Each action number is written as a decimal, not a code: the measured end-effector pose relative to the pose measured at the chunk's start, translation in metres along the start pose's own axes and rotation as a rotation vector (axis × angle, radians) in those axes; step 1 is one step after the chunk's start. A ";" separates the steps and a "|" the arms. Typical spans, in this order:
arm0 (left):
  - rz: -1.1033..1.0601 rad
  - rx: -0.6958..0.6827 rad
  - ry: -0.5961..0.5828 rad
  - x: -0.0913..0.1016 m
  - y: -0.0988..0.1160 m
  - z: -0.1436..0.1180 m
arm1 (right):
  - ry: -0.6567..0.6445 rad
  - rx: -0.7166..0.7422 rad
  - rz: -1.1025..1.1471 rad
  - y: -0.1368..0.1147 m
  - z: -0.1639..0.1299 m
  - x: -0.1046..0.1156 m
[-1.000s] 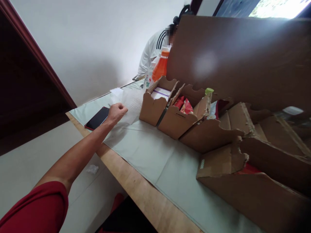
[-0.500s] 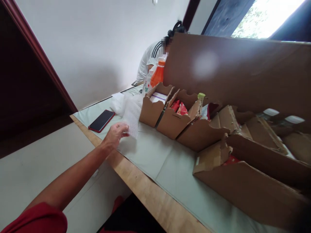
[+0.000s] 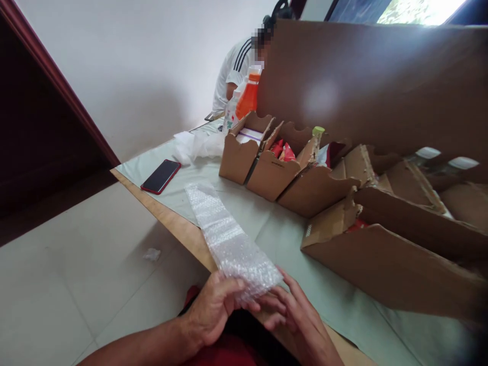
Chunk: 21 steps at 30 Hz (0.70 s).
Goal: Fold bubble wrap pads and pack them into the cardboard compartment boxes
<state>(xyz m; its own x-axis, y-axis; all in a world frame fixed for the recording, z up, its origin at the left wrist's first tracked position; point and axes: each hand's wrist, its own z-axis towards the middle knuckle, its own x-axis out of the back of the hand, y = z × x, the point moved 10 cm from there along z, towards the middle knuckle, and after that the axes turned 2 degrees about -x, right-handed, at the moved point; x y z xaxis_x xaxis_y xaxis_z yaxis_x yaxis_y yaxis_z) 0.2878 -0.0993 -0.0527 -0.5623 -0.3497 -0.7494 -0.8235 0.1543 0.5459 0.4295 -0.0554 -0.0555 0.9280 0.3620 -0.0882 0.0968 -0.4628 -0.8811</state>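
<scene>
A strip of clear bubble wrap (image 3: pixel 236 241) stretches from above my lap over the table's edge onto the cloth. My left hand (image 3: pixel 213 307) is closed on its near end, the thumb lying on top. At the strip's near right corner is my right hand (image 3: pixel 295 312), its fingers apart and touching the wrap from the side and partly below. A phone with a red edge (image 3: pixel 160 176) lies on the table beyond the strip's far end. More crumpled translucent wrapping (image 3: pixel 198 146) lies behind the phone.
Cardboard bins (image 3: pixel 270 175) with packets line the table's right side, before a tall cardboard panel (image 3: pixel 373 76). An orange bottle (image 3: pixel 247 96) stands at the back, near a person in a white shirt (image 3: pixel 229 71). A crumpled clear scrap (image 3: pixel 151 254) lies on the floor.
My left hand has drawn the bubble wrap from beside the bins toward my lap. My right hand has come into view at its near end. The camera has tilted down slightly.
</scene>
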 end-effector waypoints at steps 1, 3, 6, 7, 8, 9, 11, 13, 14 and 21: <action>0.031 0.035 -0.041 -0.005 -0.010 -0.003 | -0.018 -0.014 0.026 -0.002 0.004 -0.003; 0.089 0.109 -0.088 -0.008 -0.027 -0.007 | -0.008 -0.017 0.063 -0.005 0.010 -0.001; 0.164 0.185 -0.081 -0.001 -0.045 -0.006 | 0.018 -0.005 0.115 -0.006 0.013 0.004; 0.186 0.193 -0.080 0.001 -0.049 -0.005 | 0.021 0.001 0.126 -0.006 0.013 0.005; 0.206 0.194 -0.084 0.002 -0.051 -0.003 | 0.023 0.005 0.129 -0.006 0.014 0.006; 0.220 0.194 -0.097 0.001 -0.052 -0.002 | 0.018 0.002 0.117 -0.004 0.015 0.006; 0.214 0.196 -0.147 -0.005 -0.053 -0.002 | 0.013 -0.020 0.042 -0.001 0.018 0.007; 0.151 0.178 -0.200 -0.011 -0.048 -0.002 | 0.030 -0.003 -0.074 -0.005 0.020 0.013; 0.104 0.160 -0.219 -0.013 -0.043 -0.001 | 0.047 0.031 -0.134 -0.010 0.020 0.017; 0.028 -0.048 -0.008 0.031 0.025 0.029 | 0.048 0.217 -0.367 -0.041 0.011 0.035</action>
<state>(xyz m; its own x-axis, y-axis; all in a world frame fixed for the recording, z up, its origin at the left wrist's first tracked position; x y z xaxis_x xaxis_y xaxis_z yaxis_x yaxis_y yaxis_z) 0.2479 -0.0798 -0.0731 -0.5861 -0.3384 -0.7362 -0.8028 0.1197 0.5841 0.4543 -0.0145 -0.0279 0.8621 0.4309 0.2665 0.3506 -0.1276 -0.9278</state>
